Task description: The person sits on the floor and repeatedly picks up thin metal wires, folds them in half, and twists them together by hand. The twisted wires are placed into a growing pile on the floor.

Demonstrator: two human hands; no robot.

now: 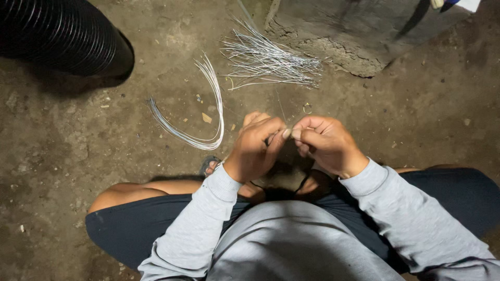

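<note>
The left hand [253,147] and the right hand [324,143] meet fingertip to fingertip above the person's lap, each pinching a thin silver wire [282,112] between thumb and forefinger. The wire's long axis runs away from the hands, its far end pointing up toward the loose pile of straight silver wire lengths [268,60] lying on the dirt ground [67,140] beyond the fingers; the part inside the grip is too fine to make out. Just past the right hand's knuckles lies a small wire ring [307,108]. Left of the left hand, a curved bundle of silver wires [200,112] arcs across the ground. Farther left sits a black ribbed pipe [62,34]; beyond the pile, a rough concrete block [354,31].
</note>
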